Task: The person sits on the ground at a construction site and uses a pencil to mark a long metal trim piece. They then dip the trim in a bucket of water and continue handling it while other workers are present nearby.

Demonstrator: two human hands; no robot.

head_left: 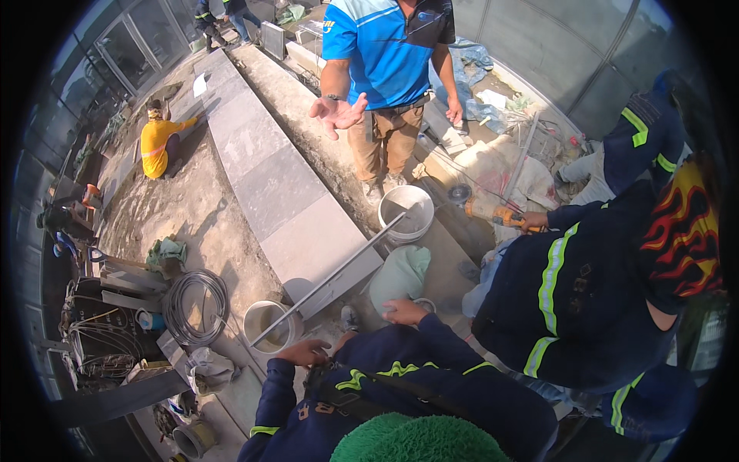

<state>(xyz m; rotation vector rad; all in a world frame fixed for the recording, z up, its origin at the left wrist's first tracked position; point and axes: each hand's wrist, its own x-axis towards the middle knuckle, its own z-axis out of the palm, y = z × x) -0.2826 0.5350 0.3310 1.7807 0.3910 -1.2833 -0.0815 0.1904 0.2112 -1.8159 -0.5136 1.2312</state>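
Grey pole (331,277) points away rightward, lengthwise from the near bucket (262,316)

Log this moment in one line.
left hand: near round whitish plastic bucket | right hand: beside pale green cloth | contact: unclear | person in blue shirt: hand extended

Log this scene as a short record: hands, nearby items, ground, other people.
left hand: by the lower bucket; grip unclear
right hand: by the pale green sack; contact unclear
rod: slanted from the lower bucket to the upper bucket
slabs: grey row, running away from the hands
coil: on the ground, left of the lower bucket
others: person in blue, palm out; person in yellow, crouched by the slabs; co-worker's hand on an orange power tool
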